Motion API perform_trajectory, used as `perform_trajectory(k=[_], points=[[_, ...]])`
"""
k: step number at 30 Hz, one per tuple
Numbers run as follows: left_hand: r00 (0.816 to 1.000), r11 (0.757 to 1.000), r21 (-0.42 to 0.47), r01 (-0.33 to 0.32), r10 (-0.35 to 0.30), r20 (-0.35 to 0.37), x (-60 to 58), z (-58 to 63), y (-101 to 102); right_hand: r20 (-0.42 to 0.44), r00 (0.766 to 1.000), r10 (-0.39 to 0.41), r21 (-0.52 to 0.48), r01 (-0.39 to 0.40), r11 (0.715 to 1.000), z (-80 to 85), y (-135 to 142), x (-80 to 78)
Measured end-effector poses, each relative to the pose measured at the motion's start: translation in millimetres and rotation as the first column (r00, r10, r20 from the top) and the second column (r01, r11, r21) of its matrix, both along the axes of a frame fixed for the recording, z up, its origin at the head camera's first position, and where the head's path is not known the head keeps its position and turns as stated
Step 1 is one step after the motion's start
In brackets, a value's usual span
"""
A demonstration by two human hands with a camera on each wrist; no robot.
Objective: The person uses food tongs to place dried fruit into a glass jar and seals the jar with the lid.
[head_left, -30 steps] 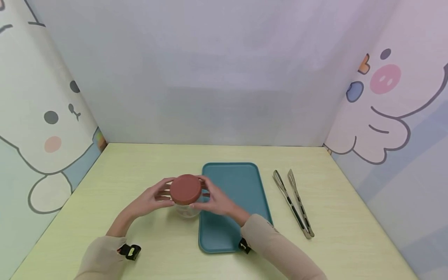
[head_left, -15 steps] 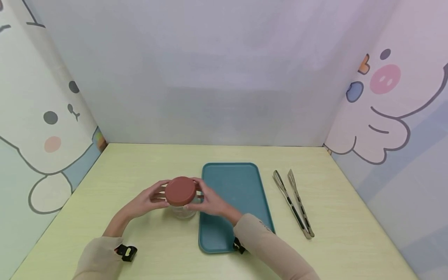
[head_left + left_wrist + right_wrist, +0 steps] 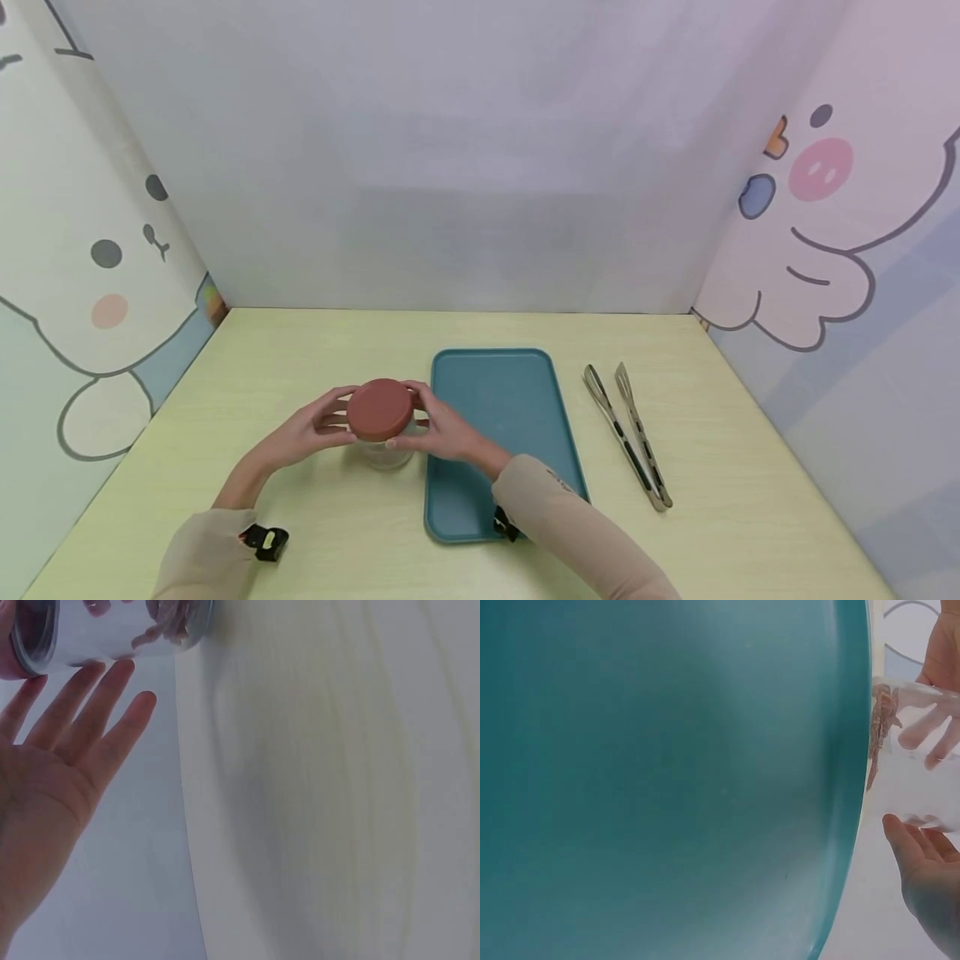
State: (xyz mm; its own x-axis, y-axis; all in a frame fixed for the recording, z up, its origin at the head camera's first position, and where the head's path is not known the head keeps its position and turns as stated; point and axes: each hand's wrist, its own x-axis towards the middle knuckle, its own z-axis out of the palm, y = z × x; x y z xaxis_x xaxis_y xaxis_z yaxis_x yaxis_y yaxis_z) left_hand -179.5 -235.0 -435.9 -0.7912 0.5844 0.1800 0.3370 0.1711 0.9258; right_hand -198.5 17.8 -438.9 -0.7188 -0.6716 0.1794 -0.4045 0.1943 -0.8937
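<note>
A clear jar (image 3: 386, 454) with a reddish-brown screw lid (image 3: 380, 409) stands left of the blue-green tray. My left hand (image 3: 318, 427) holds it from the left, thumb toward the near side and fingers round the back. On the opposite side, my right hand (image 3: 448, 429) grips it in the same way, reaching across the tray's left edge. In the left wrist view, spread fingertips (image 3: 124, 671) rest at the jar wall. Brownish shredded pieces (image 3: 883, 720) lie at the jar's bottom in the right wrist view.
The blue-green tray (image 3: 498, 400) lies flat at mid-table under my right forearm. To its right, metal tongs (image 3: 637, 450) with dark grips lie spread on the pale wooden table (image 3: 322, 342). A plain back wall and cartoon-printed side walls enclose the table.
Both hands have shifted a little to the left together with the jar, which has moved away from the tray's left edge. The tray and tongs have stayed in place.
</note>
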Motion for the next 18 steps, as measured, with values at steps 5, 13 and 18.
perform_trajectory(k=[5,13,18], points=[[1.0,1.0,0.001,0.003,-0.003,-0.008,-0.8,-0.3,-1,0.015,1.0,0.0,0.005,0.0,1.0,13.2,0,7.4],[0.999,1.0,-0.01,-0.014,0.014,0.042,0.0,-0.4,-2,0.029,0.999,0.017,0.021,-0.017,1.0,32.1,1,16.5],[0.999,0.999,-0.029,-0.023,0.024,0.045,0.4,0.7,-3,0.006,1.0,0.014,0.015,-0.014,1.0,24.5,0,13.0]])
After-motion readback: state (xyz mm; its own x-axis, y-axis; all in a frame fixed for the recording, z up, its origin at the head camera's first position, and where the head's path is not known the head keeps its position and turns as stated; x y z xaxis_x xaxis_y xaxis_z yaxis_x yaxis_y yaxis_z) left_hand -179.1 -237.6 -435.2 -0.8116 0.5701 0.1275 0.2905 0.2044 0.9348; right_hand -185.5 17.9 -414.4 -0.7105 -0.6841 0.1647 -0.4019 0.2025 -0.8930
